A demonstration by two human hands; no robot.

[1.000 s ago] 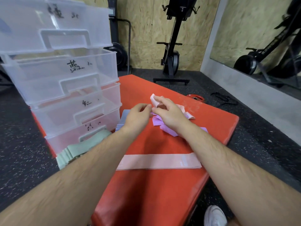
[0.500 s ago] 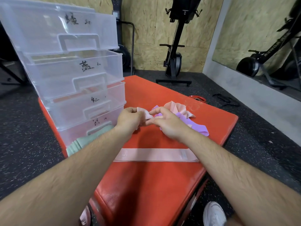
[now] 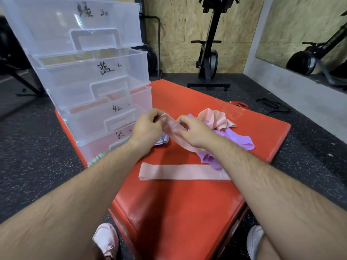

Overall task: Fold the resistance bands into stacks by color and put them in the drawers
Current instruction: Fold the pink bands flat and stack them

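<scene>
My left hand (image 3: 148,126) and my right hand (image 3: 195,130) both pinch a pink band (image 3: 173,128), stretched between them just above the red mat (image 3: 178,203). Another pink band (image 3: 180,172) lies flat and folded across the mat in front of my arms. A crumpled pink band (image 3: 216,119) sits on loose purple bands (image 3: 238,140) behind my right hand. Folded blue-grey bands (image 3: 163,141) peek out under my left hand. Green folded bands (image 3: 97,156) lie at the foot of the clear drawer stack (image 3: 90,76) on the left.
The drawer stack has several labelled clear drawers, partly pulled out. Black speckled floor surrounds the mat. A rowing machine (image 3: 208,53) stands behind, a red weight plate (image 3: 237,104) and a black strap (image 3: 272,106) lie beyond the mat. My shoes (image 3: 106,239) flank its near corner.
Both hands lifted a pink band out of the pile and drew it left and nearer, spreading it between them. My view moved closer to the drawers.
</scene>
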